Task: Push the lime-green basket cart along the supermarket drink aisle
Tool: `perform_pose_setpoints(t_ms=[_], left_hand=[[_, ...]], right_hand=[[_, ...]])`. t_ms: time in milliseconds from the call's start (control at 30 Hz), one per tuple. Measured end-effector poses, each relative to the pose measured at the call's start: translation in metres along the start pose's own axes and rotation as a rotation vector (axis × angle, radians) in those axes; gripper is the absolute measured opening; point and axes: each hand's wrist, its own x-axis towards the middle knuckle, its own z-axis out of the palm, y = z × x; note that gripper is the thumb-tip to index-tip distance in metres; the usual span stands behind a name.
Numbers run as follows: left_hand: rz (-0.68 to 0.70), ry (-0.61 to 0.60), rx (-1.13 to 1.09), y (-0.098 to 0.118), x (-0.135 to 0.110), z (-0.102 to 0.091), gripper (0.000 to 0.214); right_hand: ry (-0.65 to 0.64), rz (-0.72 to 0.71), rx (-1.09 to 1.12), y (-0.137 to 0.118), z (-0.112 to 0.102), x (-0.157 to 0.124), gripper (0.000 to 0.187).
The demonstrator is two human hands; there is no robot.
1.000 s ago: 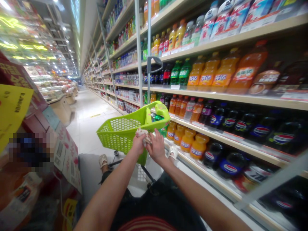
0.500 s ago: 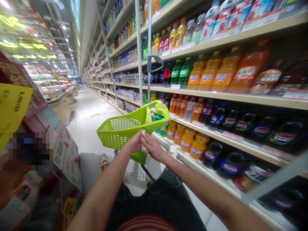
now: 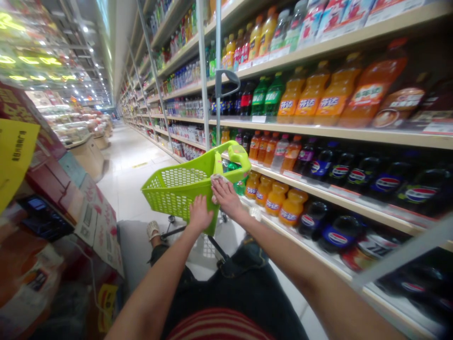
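Note:
A lime-green shopping cart [image 3: 180, 182] with perforated sides stands before me on small wheels. My right hand [image 3: 225, 194] presses a crumpled whitish wipe [image 3: 214, 179], cloth or tissue, onto the cart's side panel near the handle [image 3: 239, 153]. Its fingers lie over the wipe and partly cover it. Lower and to the left, my left hand [image 3: 200, 213] rests on the perforated side with its fingers stretched out and nothing visible in them.
Shelves along the right hold orange soda bottles [image 3: 304, 101], dark cola bottles [image 3: 339, 241] and cartons. A grey post with a loop [image 3: 226, 82] stands at the shelf edge. Stacked boxes [image 3: 95, 217] and a yellow sign [image 3: 16, 156] flank the left. A tiled aisle [image 3: 123, 146] runs ahead.
My hands were together around the wipe and have parted. My right hand has brought the wipe up against the cart's side; my left hand has moved slightly left onto the panel.

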Motion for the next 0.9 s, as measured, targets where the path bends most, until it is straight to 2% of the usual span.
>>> perform_pose_setpoints(t_ms=[100, 200, 433, 533, 700, 800, 900], left_hand=[[0.038, 0.012, 0.061, 0.001, -0.003, -0.002, 0.061], [0.049, 0.025, 0.077, -0.001, -0.003, -0.003, 0.061], [0.034, 0.018, 0.089, -0.003, -0.003, -0.001, 0.063], [0.054, 0.009, 0.089, 0.0, -0.005, -0.001, 0.062], [0.073, -0.01, 0.108, -0.001, -0.009, 0.001, 0.06], [0.054, -0.008, 0.122, -0.007, -0.008, 0.002, 0.061], [0.032, 0.012, 0.141, -0.011, -0.004, 0.002, 0.064]], right_hand=[[-0.032, -0.026, 0.009, -0.008, 0.009, -0.011, 0.038], [-0.047, -0.057, 0.038, -0.008, 0.009, -0.015, 0.037], [0.031, 0.011, 0.059, 0.002, 0.005, -0.001, 0.039], [-0.024, -0.019, 0.064, -0.003, 0.013, -0.006, 0.038], [-0.106, -0.08, 0.107, -0.019, 0.027, -0.032, 0.041], [-0.028, -0.056, 0.145, -0.019, 0.021, -0.032, 0.039], [0.1, 0.014, 0.17, -0.014, 0.003, -0.014, 0.038]])
